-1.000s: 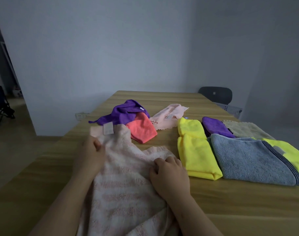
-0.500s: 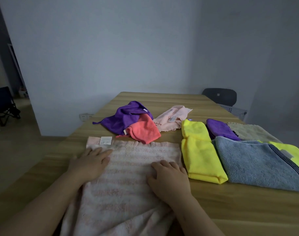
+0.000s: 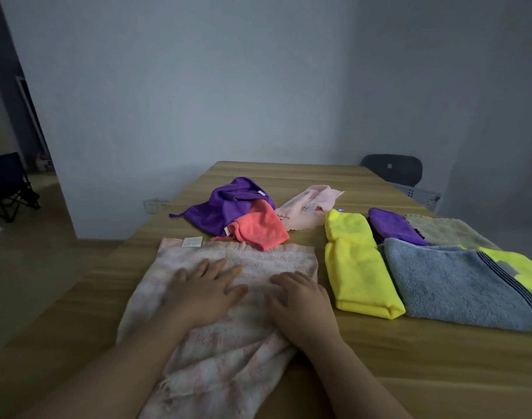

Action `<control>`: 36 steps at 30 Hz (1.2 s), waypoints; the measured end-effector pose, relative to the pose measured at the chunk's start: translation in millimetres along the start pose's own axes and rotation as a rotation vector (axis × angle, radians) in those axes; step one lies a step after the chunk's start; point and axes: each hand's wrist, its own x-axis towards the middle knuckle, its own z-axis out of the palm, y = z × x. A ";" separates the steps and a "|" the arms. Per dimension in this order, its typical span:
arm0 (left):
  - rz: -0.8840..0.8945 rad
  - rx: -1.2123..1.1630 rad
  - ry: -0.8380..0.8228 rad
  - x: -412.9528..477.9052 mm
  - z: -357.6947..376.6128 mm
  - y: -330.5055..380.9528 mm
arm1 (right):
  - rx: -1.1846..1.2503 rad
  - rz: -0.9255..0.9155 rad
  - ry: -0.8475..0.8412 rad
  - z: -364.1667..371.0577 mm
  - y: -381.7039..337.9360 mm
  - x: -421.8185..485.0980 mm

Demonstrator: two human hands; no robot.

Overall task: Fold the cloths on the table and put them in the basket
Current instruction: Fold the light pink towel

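Pressing down on a pink striped towel (image 3: 228,343), both hands lie flat near the middle of the near edge of the surface (image 3: 288,176). The left hand (image 3: 204,293) has its fingers spread and almost straight, with the palm on the cloth, and it grips nothing. The right hand (image 3: 301,297) rests just beside it with the fingers a little bent and the tips on the towel; I see no fold of cloth pinched in it. The towel is laid out with its far hem straight and a white label (image 3: 192,241) at its far left corner, but the near part is wrinkled and runs over the near edge, so I judge that this piece is only being smoothed and its first fold is not made yet. Toward the right edge several pieces look finished: a yellow cloth (image 3: 355,267), a small purple cloth (image 3: 394,226), a beige cloth (image 3: 446,231), and a grey towel (image 3: 458,285) lying on a neon yellow cloth (image 3: 518,261). Toward the far edge three pieces are crumpled and wait for folding: a purple cloth (image 3: 225,204), a coral cloth (image 3: 261,226) that touches the pink towel's hem, and a light pink cloth (image 3: 310,207). No basket is in view, so it seems that nothing has gone into it, and the task is perhaps half done.
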 end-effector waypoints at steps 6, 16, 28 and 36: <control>0.049 0.012 0.230 -3.9 -2.1 -0.8 | 0.093 -0.261 -0.035 0.2 -14.6 -18.7; -0.044 -0.257 0.229 -104.7 -17.0 -21.5 | 0.009 -0.350 0.071 -14.4 -24.3 -65.7; -0.024 -0.584 0.249 -163.3 20.8 -27.6 | 0.054 -0.159 -0.163 -6.6 -75.3 -88.2; 0.015 -0.585 0.286 -162.4 27.8 -33.4 | 0.262 0.030 0.077 -37.3 -39.0 -118.7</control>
